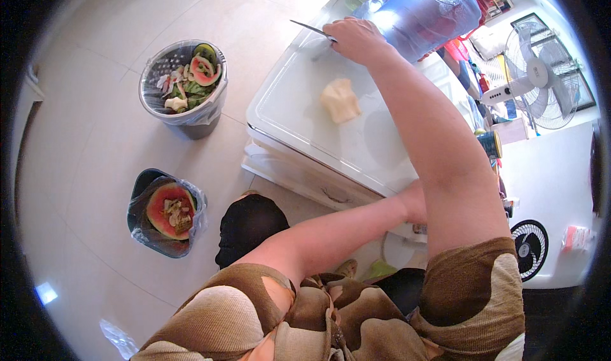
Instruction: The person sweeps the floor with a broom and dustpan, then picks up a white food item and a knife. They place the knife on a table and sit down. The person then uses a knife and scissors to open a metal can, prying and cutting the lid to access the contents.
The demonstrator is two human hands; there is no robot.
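Note:
My right hand (355, 39) reaches to the far side of a white glossy tabletop (286, 108) and is closed around a knife (310, 28), whose dark blade points left past the table's edge. Beside that hand lies a large blue plastic water bottle (429, 15). A pale yellow, peeled chunk of food (341, 101) rests on the tabletop, nearer to me than the knife. My left forearm runs to the right along the table's near edge; the left hand (416, 201) is mostly hidden behind my right arm, so its fingers do not show.
A lined bin (184, 117) with food scraps and melon rind stands left of the table. Nearer me is a smaller lined bin (138, 237) holding a watermelon piece. A standing fan (539, 74) and a small black fan (527, 251) are at the right.

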